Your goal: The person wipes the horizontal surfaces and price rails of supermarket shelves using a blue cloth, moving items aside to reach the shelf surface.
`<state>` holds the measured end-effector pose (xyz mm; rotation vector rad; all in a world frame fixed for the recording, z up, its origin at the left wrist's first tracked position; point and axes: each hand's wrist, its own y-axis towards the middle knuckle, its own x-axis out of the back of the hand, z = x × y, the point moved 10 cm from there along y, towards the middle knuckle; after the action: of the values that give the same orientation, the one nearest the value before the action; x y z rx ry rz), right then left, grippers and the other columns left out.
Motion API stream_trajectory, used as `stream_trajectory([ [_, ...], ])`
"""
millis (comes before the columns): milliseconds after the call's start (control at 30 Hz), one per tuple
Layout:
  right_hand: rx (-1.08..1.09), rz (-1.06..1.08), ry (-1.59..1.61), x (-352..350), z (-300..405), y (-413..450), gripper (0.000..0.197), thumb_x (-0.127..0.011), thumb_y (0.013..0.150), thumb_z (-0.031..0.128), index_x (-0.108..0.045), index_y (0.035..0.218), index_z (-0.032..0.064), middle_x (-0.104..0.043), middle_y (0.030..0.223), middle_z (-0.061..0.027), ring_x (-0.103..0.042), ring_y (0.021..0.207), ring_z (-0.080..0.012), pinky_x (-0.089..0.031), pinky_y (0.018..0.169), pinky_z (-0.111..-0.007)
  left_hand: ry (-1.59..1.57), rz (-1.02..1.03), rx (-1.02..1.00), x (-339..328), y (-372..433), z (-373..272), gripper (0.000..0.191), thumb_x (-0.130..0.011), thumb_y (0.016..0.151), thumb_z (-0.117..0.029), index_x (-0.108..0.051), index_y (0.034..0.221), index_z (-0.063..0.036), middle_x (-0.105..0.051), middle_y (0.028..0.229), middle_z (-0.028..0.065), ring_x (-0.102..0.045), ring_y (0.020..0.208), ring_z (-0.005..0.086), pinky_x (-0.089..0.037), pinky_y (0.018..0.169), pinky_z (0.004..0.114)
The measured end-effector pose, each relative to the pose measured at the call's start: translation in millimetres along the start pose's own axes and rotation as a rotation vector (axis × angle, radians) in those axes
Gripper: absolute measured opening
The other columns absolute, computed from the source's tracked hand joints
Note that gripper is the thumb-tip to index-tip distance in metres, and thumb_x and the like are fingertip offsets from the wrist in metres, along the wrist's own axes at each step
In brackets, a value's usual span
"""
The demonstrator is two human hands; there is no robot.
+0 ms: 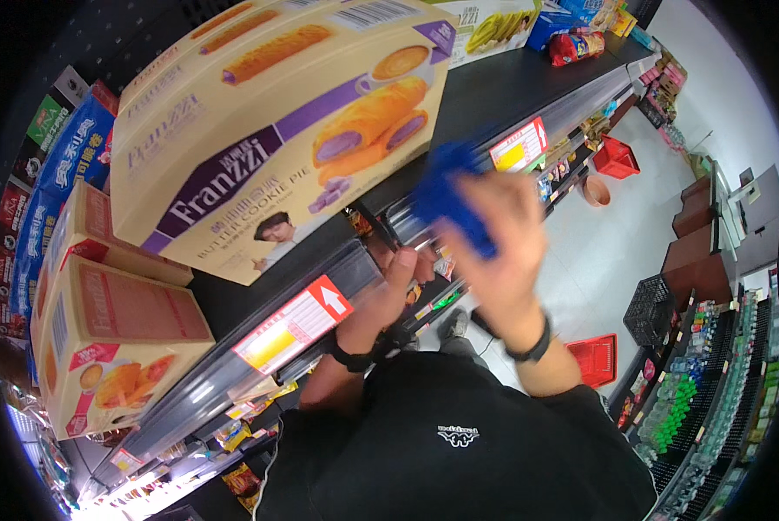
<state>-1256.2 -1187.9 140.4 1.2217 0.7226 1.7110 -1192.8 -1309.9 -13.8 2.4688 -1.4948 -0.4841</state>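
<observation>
My right hand (pixel 510 234), blurred, holds a blue cloth (pixel 454 195) over the shelf's front edge. My left hand (pixel 379 296) is at that edge to the left of the cloth, its thumb and fingers around the end of a clear price strip (pixel 409 218). Above both hands, a large cream Franzzi butter cookie pie box (pixel 265 150) with purple bands stands on the black shelf (pixel 493 84). A gap in the shelf front lies beside my left thumb, and part of the left fingers is hidden.
Red-banded Franzzi boxes (pixel 135 332) stand at the left, with blue boxes (pixel 57 189) behind. A green box (pixel 493 29) and a red snack packet (pixel 577 49) sit farther along. Price labels (pixel 293 324) line the edge. On the floor are red baskets (pixel 616 156) and a black crate (pixel 649 303).
</observation>
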Motion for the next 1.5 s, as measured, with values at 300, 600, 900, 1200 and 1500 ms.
stream_trajectory([
  [300, -0.192, -0.116, -0.083, 36, -82, 13, 0.032, -0.078, 0.082, 0.010, -0.067, 0.110, -0.0013, -0.065, 0.101, -0.0161, -0.065, 0.093, -0.0315, -0.051, 0.084, -0.038, 0.018, 0.038, -0.090, -9, 5, -33, 0.022, -0.047, 0.106, -0.020, -0.060, 0.107, -0.0022, -0.063, 0.086, 0.0041, -0.060, 0.076, 0.0090, -0.048, 0.071, 0.026],
  [600, -0.136, 0.050, 0.081, 3, -11, -4, 0.035, -0.079, 0.076, 0.008, -0.070, 0.110, 0.0040, -0.061, 0.102, -0.0152, -0.063, 0.092, -0.0310, -0.051, 0.083, -0.039, 0.088, -0.092, -0.104, -8, 5, -40, 0.040, -0.045, 0.105, -0.039, -0.058, 0.097, -0.0024, -0.058, 0.074, 0.0074, -0.055, 0.059, 0.0139, -0.042, 0.056, 0.027],
  [900, -0.266, -0.166, -0.128, 52, -98, 9, 0.030, -0.075, 0.085, 0.008, -0.067, 0.112, -0.0031, -0.063, 0.102, -0.0167, -0.064, 0.091, -0.0308, -0.050, 0.084, -0.037, -0.144, 0.102, -0.079, -21, 10, -35, 0.039, -0.050, 0.103, -0.042, -0.056, 0.100, -0.0041, -0.056, 0.069, 0.0074, -0.053, 0.060, 0.0166, -0.041, 0.062, 0.029],
  [1200, -0.067, 0.224, 0.087, -8, 19, -5, 0.050, -0.079, 0.066, 0.006, -0.072, 0.115, 0.0151, -0.057, 0.098, -0.0096, -0.066, 0.080, -0.0246, -0.055, 0.063, -0.034, -0.306, 0.072, 0.054, -22, 3, -25, 0.035, -0.051, 0.105, -0.042, -0.048, 0.100, -0.0073, -0.045, 0.067, -0.0011, -0.043, 0.059, 0.0092, -0.033, 0.057, 0.023],
  [1500, -0.063, 0.258, 0.047, -5, 18, -4, 0.045, -0.078, 0.070, 0.007, -0.073, 0.113, 0.0179, -0.059, 0.101, -0.0095, -0.067, 0.080, -0.0276, -0.056, 0.064, -0.037, -0.347, 0.039, 0.028, -21, 4, -15, 0.043, -0.059, 0.100, -0.045, -0.055, 0.118, -0.0059, -0.050, 0.080, -0.0025, -0.043, 0.062, 0.0094, -0.035, 0.058, 0.023],
])
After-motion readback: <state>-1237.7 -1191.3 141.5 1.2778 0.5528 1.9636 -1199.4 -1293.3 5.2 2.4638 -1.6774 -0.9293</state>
